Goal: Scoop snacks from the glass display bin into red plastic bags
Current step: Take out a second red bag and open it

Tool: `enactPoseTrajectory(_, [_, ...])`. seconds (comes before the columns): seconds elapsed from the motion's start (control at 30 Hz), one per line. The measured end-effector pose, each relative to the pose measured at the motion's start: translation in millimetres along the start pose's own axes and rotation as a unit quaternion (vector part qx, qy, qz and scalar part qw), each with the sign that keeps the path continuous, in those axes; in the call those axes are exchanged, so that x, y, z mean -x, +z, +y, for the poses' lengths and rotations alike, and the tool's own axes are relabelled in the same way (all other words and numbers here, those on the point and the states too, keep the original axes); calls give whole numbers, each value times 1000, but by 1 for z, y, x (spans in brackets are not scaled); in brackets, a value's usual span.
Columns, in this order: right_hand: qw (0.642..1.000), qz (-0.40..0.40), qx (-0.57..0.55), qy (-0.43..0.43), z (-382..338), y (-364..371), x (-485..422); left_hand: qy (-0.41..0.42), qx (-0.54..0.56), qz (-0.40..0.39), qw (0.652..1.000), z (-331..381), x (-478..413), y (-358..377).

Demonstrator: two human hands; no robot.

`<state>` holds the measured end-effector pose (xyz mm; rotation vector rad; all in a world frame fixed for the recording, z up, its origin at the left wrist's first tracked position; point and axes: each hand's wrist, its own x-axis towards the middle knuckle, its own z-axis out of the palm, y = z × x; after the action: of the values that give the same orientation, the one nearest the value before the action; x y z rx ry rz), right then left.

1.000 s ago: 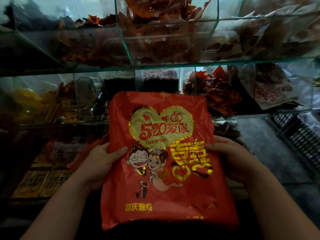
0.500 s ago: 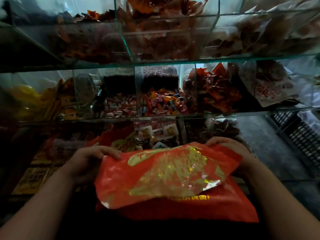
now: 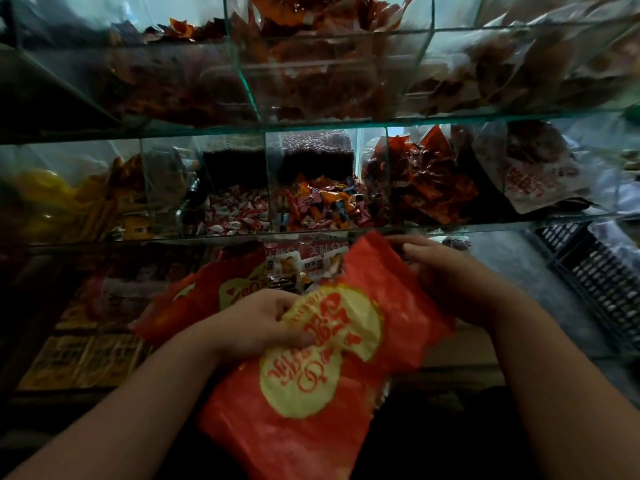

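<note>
Two grips on one red bag [image 3: 311, 410], mouth looks shut
My left grip [image 3: 263, 323] pinches the yellow heart print, my right grip [image 3: 450, 275] is clenched on its top edge, just below the glass bin [image 3: 242, 236] of wrapped candies [image 3: 325, 206]. Thin plastic, so if I yank the layers apart it probably tears or slips out.

Thin red plastic bag with a yellow heart print [image 3: 311, 393], crinkled and faintly glossy. Clear glass display bins [image 3: 346, 123], smooth, green at the edges. Small wrapped sweets [image 3: 325, 206] in shiny crumpled wrappers. Black plastic lattice crate [image 3: 602, 282], matt.
</note>
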<state>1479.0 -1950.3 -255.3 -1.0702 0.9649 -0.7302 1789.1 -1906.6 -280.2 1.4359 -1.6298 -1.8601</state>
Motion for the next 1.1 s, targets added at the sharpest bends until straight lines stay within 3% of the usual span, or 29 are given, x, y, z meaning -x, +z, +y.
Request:
enactPoseTrajectory(0.1, [996, -39, -57, 60, 19, -20, 11, -1, 131, 27, 991, -25, 3, 5])
enactPoseTrajectory(0.17, [992, -35, -114, 35, 31, -29, 16, -1, 185, 36, 982, -35, 6, 14])
enactPoseTrajectory(0.27, [976, -31, -217, -6, 43, -24, 21, 30, 287, 123, 950, -38, 5, 23])
enactPoseTrajectory(0.43, [997, -35, -58, 23, 54, 41, 25, 74, 318, 184, 927, -24, -6, 50])
enactPoseTrajectory(0.57, [1000, 3, -7, 6, 52, 49, 30, 88, 234, 234, 940, -17, -10, 55])
enactPoseTrajectory(0.7, [999, 39, -14, 3, 56, 42, 32, 103, 293, 183, 933, -23, -7, 45])
enactPoseTrajectory(0.83, [994, 28, -101, -15, 64, 42, 34, 106, 397, 146, 900, -21, -8, 44])
enactPoseTrajectory(0.93, [997, 51, -43, -50, 66, 43, 33, 81, 483, 139, 861, -20, -6, 39])
enactPoseTrajectory(0.97, [996, 58, -15, -63, 66, 40, 32, 74, 478, 130, 865, -19, -6, 35])
enactPoseTrajectory(1.03, [994, 63, 29, -89, 64, 35, 31, 35, 397, 122, 909, -16, -4, 30])
enactPoseTrajectory(1.1, [986, 72, 61, -137, 60, 33, 32, -19, 356, 65, 932, -15, -3, 30])
